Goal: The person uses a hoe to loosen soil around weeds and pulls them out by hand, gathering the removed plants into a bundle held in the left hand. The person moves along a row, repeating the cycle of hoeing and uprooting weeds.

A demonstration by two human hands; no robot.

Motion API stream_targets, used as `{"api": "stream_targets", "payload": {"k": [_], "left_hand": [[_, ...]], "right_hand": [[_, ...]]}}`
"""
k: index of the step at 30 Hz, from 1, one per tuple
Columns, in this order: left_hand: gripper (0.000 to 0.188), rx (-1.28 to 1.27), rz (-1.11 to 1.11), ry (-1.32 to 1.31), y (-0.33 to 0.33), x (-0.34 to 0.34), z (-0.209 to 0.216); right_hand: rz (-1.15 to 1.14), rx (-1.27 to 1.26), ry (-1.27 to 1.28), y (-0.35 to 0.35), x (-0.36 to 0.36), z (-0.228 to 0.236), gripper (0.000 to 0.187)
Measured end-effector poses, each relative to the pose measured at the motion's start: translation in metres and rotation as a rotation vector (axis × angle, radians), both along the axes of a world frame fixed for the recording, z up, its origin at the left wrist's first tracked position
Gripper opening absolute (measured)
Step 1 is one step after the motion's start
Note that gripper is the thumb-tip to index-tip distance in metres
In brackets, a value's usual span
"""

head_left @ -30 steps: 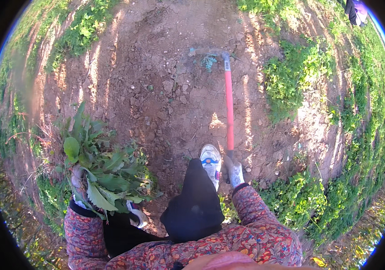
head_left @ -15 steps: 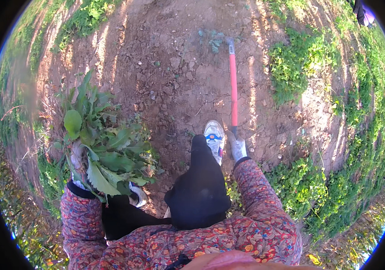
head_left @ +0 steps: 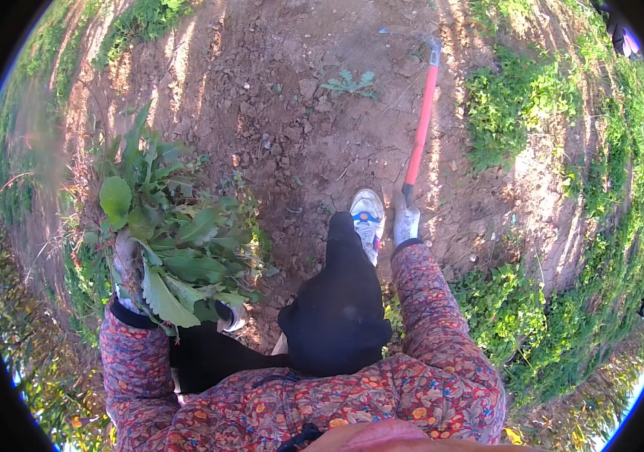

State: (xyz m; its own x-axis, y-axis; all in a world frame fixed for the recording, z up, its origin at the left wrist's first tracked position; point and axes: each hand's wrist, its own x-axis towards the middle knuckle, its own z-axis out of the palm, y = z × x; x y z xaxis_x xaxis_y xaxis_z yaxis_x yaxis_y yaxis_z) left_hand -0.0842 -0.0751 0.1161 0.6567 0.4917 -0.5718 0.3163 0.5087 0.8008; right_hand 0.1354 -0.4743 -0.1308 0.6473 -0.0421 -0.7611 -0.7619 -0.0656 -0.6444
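Observation:
My left hand, in a pale glove, is closed round a thick bunch of leafy weeds at the left; the leaves hide part of the fingers. Out in front, my gloved right hand grips the end of a sickle's red handle. The sickle's thin blade points left from the far end, just above the soil and somewhat blurred. A small green weed grows from the ground, nearer to me than the blade and apart from it.
My shoe stands on cracked brown soil beside my right hand; the other shoe is partly under the weeds. Low green plants grow in rows at the right. More greenery lies at the far left.
The sickle has swung away and to the right, so its blade has left the small weed, which still stands in the soil. My left hand keeps its bunch almost in place.

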Motion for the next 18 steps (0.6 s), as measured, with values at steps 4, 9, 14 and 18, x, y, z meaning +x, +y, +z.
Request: {"api": "stream_targets", "payload": {"k": [4, 9, 14, 18], "left_hand": [[0.037, 0.107, -0.002, 0.077, 0.008, -0.013, 0.0], [0.04, 0.032, 0.018, -0.096, -0.01, -0.005, 0.002], [0.04, -0.063, 0.076, -0.009, 0.004, -0.014, -0.006], [0.036, 0.011, 0.166, 0.002, 0.019, -0.031, -0.014]], "right_hand": [[0.081, -0.038, 0.059, -0.019, -0.022, -0.015, 0.032], [0.1, -0.117, -0.115, -0.031, -0.03, -0.027, 0.03], [-0.028, -0.215, -0.27, 0.0, 0.033, -0.062, 0.037], [0.27, -0.404, -0.197, -0.042, -0.044, -0.067, 0.035]]}}
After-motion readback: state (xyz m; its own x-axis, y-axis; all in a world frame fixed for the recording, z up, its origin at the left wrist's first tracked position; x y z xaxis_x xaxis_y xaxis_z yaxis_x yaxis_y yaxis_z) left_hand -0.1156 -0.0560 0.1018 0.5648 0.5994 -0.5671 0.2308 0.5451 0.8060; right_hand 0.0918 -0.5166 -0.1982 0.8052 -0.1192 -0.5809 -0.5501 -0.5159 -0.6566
